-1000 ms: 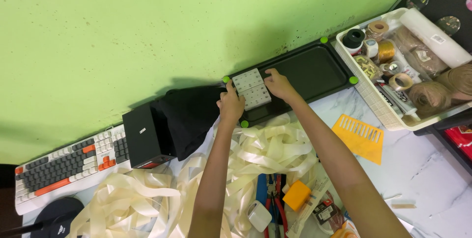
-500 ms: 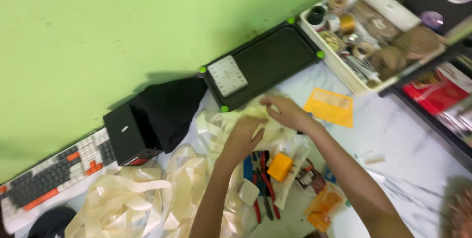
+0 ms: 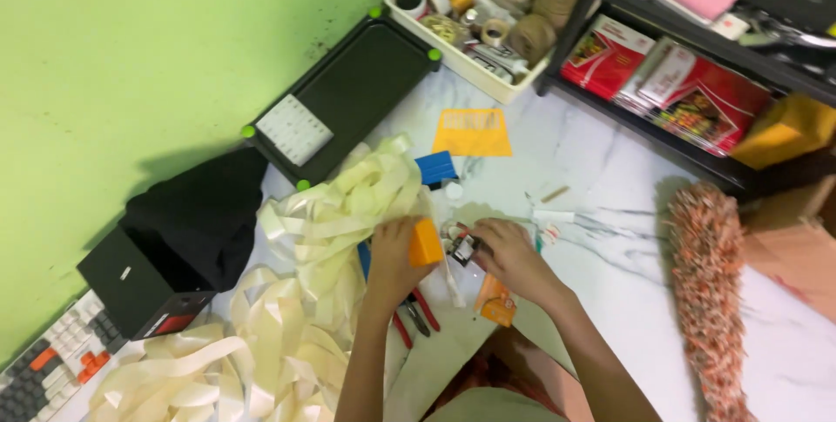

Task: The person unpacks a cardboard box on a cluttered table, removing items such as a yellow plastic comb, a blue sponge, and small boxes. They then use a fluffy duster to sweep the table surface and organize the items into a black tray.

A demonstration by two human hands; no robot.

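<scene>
Two hands working over small parts on a marble surface [image 3: 610, 239].

The left hand [image 3: 396, 256] is closing its fingers around an orange block [image 3: 426, 243], just beside a heap of cream ribbon [image 3: 322, 239]. The right hand [image 3: 509, 256] is pinching a small black-and-white part [image 3: 463, 249] close to the block. Red-handled pliers [image 3: 414, 313] are lying under the left wrist.

Home craft workspace: marble tabletop [image 3: 627, 256] against green wall; white tray of tape rolls and twine [image 3: 475, 4] at 12 o'clock, cream ribbon heap [image 3: 296, 300] at 8, keyboard [image 3: 52, 370] beyond it.
</scene>
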